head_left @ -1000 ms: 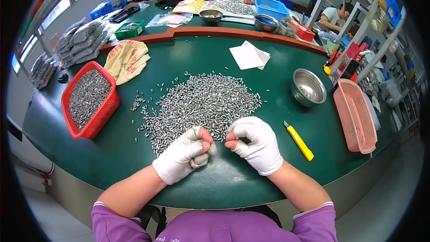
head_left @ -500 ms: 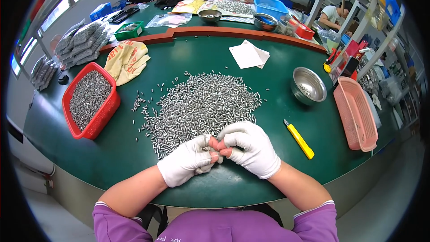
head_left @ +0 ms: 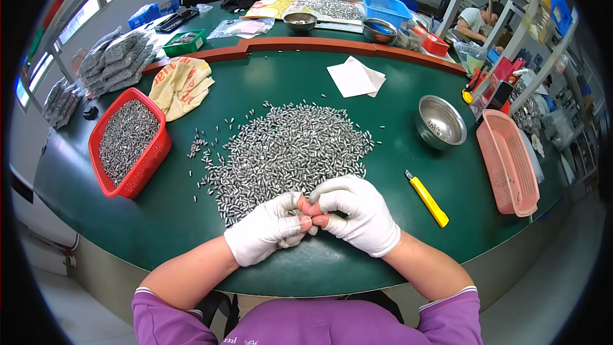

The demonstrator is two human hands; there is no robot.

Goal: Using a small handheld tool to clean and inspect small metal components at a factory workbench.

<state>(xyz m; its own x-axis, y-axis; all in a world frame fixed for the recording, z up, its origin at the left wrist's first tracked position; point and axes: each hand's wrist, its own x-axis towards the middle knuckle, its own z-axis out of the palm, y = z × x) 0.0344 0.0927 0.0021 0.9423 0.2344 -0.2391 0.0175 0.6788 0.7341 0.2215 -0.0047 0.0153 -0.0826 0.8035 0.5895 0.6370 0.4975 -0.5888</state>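
Observation:
My left hand (head_left: 265,230) and my right hand (head_left: 359,215) meet at the near edge of a wide pile of small silvery metal pieces (head_left: 287,147) on the green table. Both wear white gloves with some fingertips bare. Thumbs and forefingers of each are pinched together, tip against tip. Whatever lies between them is too small or too covered to make out. To the right of my right hand lies a yellow utility knife (head_left: 426,201), its blade end pointing away from me.
A red basket (head_left: 167,144) full of the same pieces stands left, beside a crumpled cloth sack (head_left: 182,88). A steel bowl (head_left: 454,129) and a pink basket (head_left: 504,172) are at right. White cards (head_left: 351,80) lie farther back. Beyond the reddish ledge (head_left: 306,43), other people work.
My right hand's fingers have shifted slightly against the left's; both hands stay in the same place. Across the table, a co-worker's hands have moved a little.

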